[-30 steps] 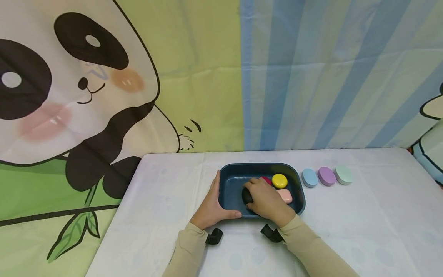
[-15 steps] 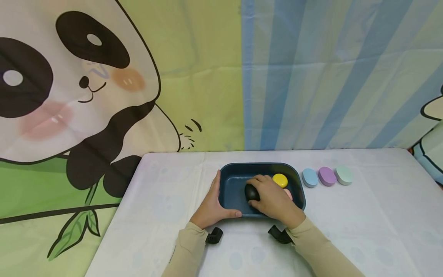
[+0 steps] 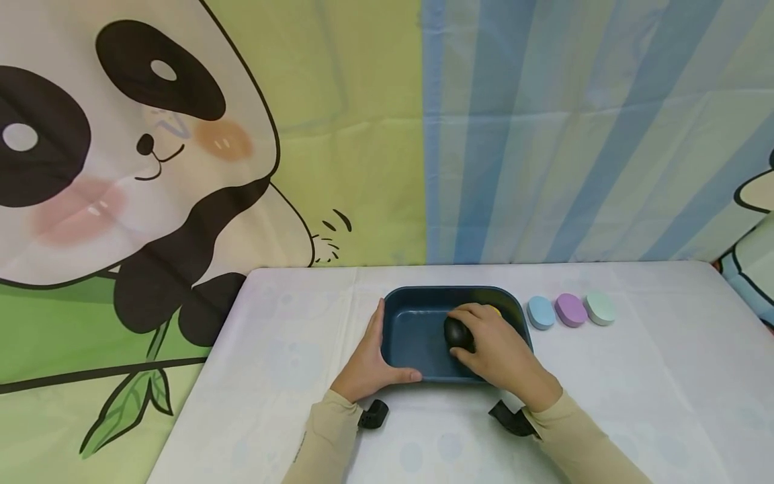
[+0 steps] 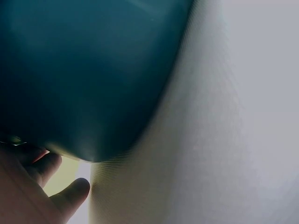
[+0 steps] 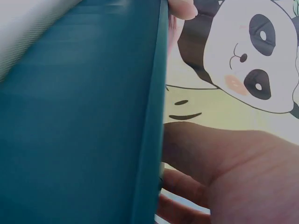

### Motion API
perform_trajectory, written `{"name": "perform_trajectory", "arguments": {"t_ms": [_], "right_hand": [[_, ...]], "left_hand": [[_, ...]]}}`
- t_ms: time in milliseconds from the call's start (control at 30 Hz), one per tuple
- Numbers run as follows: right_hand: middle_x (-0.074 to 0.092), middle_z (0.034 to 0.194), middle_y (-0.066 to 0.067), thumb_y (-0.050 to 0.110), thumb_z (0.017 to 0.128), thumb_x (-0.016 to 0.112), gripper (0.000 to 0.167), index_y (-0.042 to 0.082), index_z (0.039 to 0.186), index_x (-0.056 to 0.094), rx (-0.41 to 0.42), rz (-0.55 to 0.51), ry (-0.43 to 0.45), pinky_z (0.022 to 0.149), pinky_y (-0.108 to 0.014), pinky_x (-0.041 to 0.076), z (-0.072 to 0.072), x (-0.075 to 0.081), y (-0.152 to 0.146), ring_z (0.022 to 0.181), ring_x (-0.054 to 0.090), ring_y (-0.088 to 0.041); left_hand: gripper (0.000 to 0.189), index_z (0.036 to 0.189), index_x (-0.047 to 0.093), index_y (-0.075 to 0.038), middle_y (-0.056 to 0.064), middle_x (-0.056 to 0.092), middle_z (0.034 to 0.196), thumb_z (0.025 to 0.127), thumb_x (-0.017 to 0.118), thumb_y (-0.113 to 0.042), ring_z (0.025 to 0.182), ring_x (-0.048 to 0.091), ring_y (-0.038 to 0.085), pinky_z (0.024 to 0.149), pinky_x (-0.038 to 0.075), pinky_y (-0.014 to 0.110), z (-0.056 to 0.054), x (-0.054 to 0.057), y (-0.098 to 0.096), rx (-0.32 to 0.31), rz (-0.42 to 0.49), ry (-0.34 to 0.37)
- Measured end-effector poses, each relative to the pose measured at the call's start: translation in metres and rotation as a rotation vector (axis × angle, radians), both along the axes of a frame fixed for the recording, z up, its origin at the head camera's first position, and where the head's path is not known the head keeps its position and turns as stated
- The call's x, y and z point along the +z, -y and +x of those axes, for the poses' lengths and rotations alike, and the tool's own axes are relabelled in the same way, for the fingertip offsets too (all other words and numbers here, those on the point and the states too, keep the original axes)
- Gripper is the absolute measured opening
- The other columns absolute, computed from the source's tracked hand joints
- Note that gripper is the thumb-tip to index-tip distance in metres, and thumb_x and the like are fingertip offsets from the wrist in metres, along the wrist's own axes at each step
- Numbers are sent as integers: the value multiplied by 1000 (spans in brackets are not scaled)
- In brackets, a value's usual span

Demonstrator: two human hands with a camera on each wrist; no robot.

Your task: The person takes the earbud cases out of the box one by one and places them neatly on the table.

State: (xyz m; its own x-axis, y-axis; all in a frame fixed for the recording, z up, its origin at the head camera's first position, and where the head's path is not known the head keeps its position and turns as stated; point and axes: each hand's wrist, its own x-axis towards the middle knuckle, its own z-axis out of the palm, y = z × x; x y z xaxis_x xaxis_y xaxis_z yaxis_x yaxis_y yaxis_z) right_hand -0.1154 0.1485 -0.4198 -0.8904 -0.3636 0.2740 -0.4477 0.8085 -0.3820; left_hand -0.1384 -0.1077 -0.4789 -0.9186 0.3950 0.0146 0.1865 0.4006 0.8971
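Observation:
A dark blue rectangular tray [image 3: 417, 292] with rounded corners stands on the white-covered table. My left hand [image 3: 373, 359] rests against its left end, fingers straight along the side wall and thumb along the front edge. In the left wrist view those fingers [image 4: 46, 165] show below the tray's outer wall. Inside the tray, my right hand [image 3: 498, 349] holds a smooth black oval piece [image 3: 457, 333] between thumb and fingers. Just a sliver of a round yellow piece [image 3: 497, 310] shows behind that hand. The tray wall hides the right fingertips in the right wrist view.
Right of the tray, a light blue piece [image 3: 541, 312], a purple one [image 3: 571, 310] and a mint green one [image 3: 600, 308] form a row. Behind the table [image 3: 665, 376] hangs a printed panda curtain [image 3: 351, 134].
My right hand has moved rightward inside the tray with the black piece. It now covers the magenta and pink pieces and most of the yellow one. My left hand has stayed put.

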Motion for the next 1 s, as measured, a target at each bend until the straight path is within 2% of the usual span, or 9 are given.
{"name": "perform_trajectory", "arguments": {"t_ms": [167, 367, 667, 833, 1000], "right_hand": [[62, 126, -14, 19, 76, 89, 56, 1, 125, 67, 3, -24, -41, 98, -49, 49, 2, 1, -7, 118, 56, -35], [62, 127, -15, 16, 76, 89, 56, 0, 125, 66, -6, -47, -50, 95, -49, 51, 8, 4, -15, 117, 56, -35], [62, 126, -18, 12, 78, 87, 55, -3, 126, 65, -40, -64, -63, 92, -51, 52, 17, 12, -30, 115, 57, -38], [60, 127, -17, 12, 80, 85, 55, -3, 129, 63, -80, -80, -27, 85, -50, 55, 20, 13, -40, 112, 56, -37], [58, 131, -20, 13, 81, 83, 57, -3, 131, 61, -120, -87, 1, 91, -55, 52, 24, 14, -49, 116, 54, -41]], "left_hand": [[140, 159, -10, -39, -12, -2, 166, 67, 95, -39, 152, 5, 16, 120, 18, 53, 0, 0, 0, 8, -7, -9], [140, 160, -9, -37, -12, 0, 167, 67, 95, -38, 152, 6, 15, 119, 19, 53, 0, 0, -1, 19, -20, -8], [140, 163, -5, -23, -11, 1, 167, 67, 96, -35, 152, 9, 16, 119, 22, 51, 0, 0, -2, 16, -14, -6], [139, 162, -6, -28, -12, 2, 167, 68, 95, -34, 152, 8, 16, 119, 20, 53, 0, 0, -1, 18, -16, -4], [138, 161, -7, -34, -12, 2, 167, 68, 95, -33, 152, 7, 15, 119, 19, 53, 1, 0, -2, 22, -14, -1]]}}
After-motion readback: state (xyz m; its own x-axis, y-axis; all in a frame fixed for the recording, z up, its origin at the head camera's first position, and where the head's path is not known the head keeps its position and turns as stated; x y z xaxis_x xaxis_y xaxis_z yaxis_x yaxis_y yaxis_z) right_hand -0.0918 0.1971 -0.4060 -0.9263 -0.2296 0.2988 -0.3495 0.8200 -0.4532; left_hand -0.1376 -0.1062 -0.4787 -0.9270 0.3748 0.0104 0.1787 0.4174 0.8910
